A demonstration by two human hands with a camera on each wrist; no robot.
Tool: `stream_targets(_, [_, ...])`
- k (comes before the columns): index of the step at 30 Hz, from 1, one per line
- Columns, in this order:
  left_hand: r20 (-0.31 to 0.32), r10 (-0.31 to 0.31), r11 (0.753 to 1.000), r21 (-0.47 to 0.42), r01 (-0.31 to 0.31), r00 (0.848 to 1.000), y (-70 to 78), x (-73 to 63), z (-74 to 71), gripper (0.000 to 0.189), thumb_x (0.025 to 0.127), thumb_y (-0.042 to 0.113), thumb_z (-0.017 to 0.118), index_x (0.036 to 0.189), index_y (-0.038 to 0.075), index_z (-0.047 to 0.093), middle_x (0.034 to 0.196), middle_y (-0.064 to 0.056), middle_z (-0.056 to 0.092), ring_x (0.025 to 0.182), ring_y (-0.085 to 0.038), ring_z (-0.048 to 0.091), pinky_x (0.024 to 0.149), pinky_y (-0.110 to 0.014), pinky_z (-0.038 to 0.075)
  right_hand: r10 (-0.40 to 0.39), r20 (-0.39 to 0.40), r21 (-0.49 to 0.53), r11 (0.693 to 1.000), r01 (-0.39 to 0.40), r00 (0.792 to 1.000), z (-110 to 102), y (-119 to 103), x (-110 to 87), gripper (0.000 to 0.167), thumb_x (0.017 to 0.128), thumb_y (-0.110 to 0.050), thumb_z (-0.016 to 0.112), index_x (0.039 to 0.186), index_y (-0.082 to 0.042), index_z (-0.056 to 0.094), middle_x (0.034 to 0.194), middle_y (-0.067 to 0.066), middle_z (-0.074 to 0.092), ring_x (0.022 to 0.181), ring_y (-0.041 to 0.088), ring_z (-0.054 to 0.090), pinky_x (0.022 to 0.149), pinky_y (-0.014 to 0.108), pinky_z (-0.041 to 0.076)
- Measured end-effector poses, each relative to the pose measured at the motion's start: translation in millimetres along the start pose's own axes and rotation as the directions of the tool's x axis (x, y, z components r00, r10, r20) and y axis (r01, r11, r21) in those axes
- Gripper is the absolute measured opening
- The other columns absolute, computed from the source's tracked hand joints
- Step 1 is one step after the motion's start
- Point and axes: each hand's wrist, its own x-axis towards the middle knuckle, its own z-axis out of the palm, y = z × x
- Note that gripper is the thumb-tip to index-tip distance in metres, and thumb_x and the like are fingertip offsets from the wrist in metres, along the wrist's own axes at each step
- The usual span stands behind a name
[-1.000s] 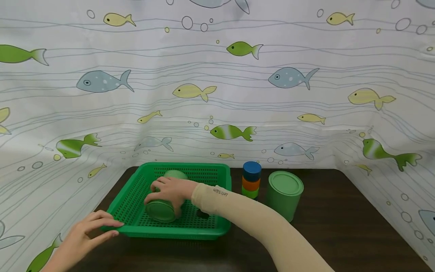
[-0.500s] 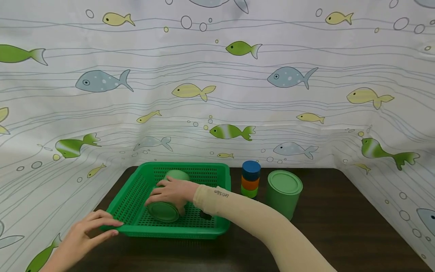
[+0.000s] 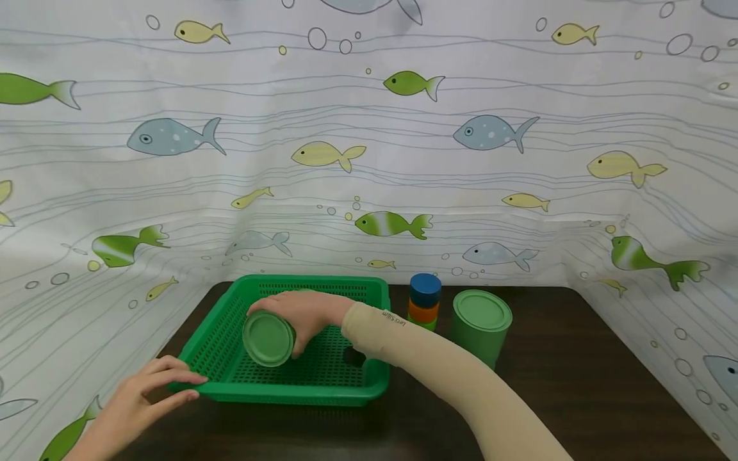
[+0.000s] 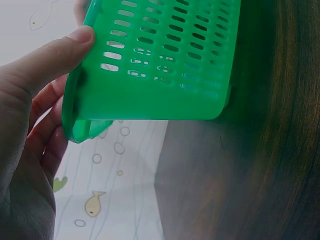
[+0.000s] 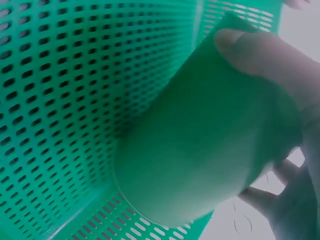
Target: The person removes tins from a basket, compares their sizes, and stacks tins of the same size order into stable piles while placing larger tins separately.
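Note:
My right hand [image 3: 305, 312] grips a light green cylindrical can [image 3: 268, 338] inside a green plastic basket [image 3: 288, 392]. The can tilts, its round end turned toward me. In the right wrist view, the thumb lies along one side of the can [image 5: 200, 130] and fingers curl on the other; the perforated basket wall [image 5: 55, 90] is behind. At the basket's near left corner, my left hand [image 3: 144, 397] pinches the rim. The left wrist view has the thumb on one side of the basket [image 4: 150, 95] rim and fingers on the other.
Right of the basket stands a stack of small blue, orange and green cylinders [image 3: 425, 301]. Beside it is a second green can [image 3: 483, 330], upright. A small dark shape [image 3: 354, 356] shows beneath my right wrist. A fish-print sheet [image 3: 369, 128] encloses the dark wooden table [image 3: 576, 384].
The can, earlier lying in the basket under my right hand, has been raised and tilted so its end faces me more. My left hand stays at the rim.

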Motion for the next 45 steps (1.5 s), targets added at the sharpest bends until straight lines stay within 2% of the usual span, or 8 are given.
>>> stream_targets(7, [-0.007,0.000,1.000,0.007,0.000,1.000,-2.2,-0.7,0.6,0.058,0.052,-0.013,0.086,0.099,0.020,0.075,0.101,0.017,0.061,0.098,0.010,0.052,0.079,-0.004,0.042,0.046,-0.107,0.236,0.971,-0.020,0.993,-19,5,-20.1,0.107,0.070,-0.034,0.090,0.152,-0.020,0.024,0.146,-0.002,0.045,0.131,0.010,0.048,0.107,0.023,0.042])
stream_targets(13, [-0.014,-0.028,0.998,-0.048,0.028,1.000,-6.2,-6.3,2.7,0.057,0.055,-0.016,0.084,0.100,0.017,0.076,0.101,0.015,0.060,0.097,0.010,0.050,0.071,-0.006,0.041,0.036,-0.184,0.330,0.944,0.027,0.982,-32,3,-42.7,0.115,0.070,-0.032,0.091,0.157,-0.017,0.017,0.148,0.000,0.046,0.134,0.011,0.047,0.110,0.024,0.039])
stream_targets(16, [-0.007,-0.045,0.996,-0.072,0.044,0.999,-7.3,-8.6,3.6,0.056,0.057,-0.016,0.083,0.102,0.017,0.075,0.102,0.015,0.059,0.097,0.010,0.050,0.067,-0.008,0.041,0.023,-0.210,0.405,0.912,0.066,0.977,-38,2,-54.8,0.112,0.070,-0.026,0.091,0.156,-0.014,0.020,0.147,0.003,0.047,0.134,0.014,0.048,0.110,0.024,0.040])
stream_targets(20, [0.007,-0.062,0.993,-0.100,0.062,0.998,-6.7,-9.9,3.2,0.055,0.061,-0.016,0.081,0.104,0.017,0.075,0.103,0.016,0.059,0.096,0.009,0.049,0.063,-0.010,0.040,0.026,-0.241,0.520,0.848,0.107,0.970,-46,2,-69.5,0.106,0.071,-0.015,0.090,0.153,-0.012,0.022,0.147,0.007,0.046,0.133,0.017,0.049,0.109,0.025,0.041])
stream_targets(26, [0.021,-0.089,0.993,-0.073,0.090,0.996,-3.3,-8.0,0.0,0.052,0.064,-0.013,0.082,0.104,0.020,0.075,0.103,0.018,0.058,0.096,0.011,0.048,0.062,-0.010,0.040,0.088,-0.301,0.592,0.798,0.114,0.950,-69,1,-94.6,0.104,0.071,-0.009,0.088,0.152,-0.016,0.024,0.144,0.008,0.048,0.128,0.017,0.053,0.104,0.030,0.047])
stream_targets(31, [0.027,-0.081,0.995,-0.055,0.083,0.996,-3.0,-5.8,0.2,0.052,0.064,-0.012,0.082,0.103,0.021,0.075,0.103,0.019,0.059,0.097,0.011,0.049,0.066,-0.008,0.041,0.131,-0.368,0.594,0.795,0.125,0.921,-92,2,-123.9,0.100,0.070,-0.009,0.087,0.151,-0.015,0.028,0.143,0.009,0.049,0.126,0.019,0.054,0.103,0.034,0.049])
stream_targets(40, [0.024,-0.066,0.994,-0.090,0.068,0.998,-7.1,-5.5,3.4,0.052,0.063,-0.014,0.081,0.104,0.017,0.075,0.103,0.017,0.059,0.096,0.010,0.048,0.062,-0.011,0.039,0.240,-0.453,0.526,0.849,0.041,0.859,-126,13,-189.9,0.103,0.070,-0.031,0.090,0.152,-0.015,0.029,0.143,0.009,0.049,0.128,0.024,0.052,0.104,0.043,0.048])
stream_targets(45, [0.028,-0.064,0.995,-0.078,0.066,0.998,-6.9,-6.2,3.2,0.052,0.063,-0.013,0.082,0.104,0.017,0.075,0.102,0.018,0.059,0.095,0.011,0.048,0.062,-0.011,0.038,0.332,-0.480,0.523,0.851,-0.039,0.812,-134,18,-228.4,0.100,0.071,-0.018,0.089,0.152,-0.019,0.031,0.142,0.007,0.050,0.126,0.024,0.054,0.102,0.046,0.049])
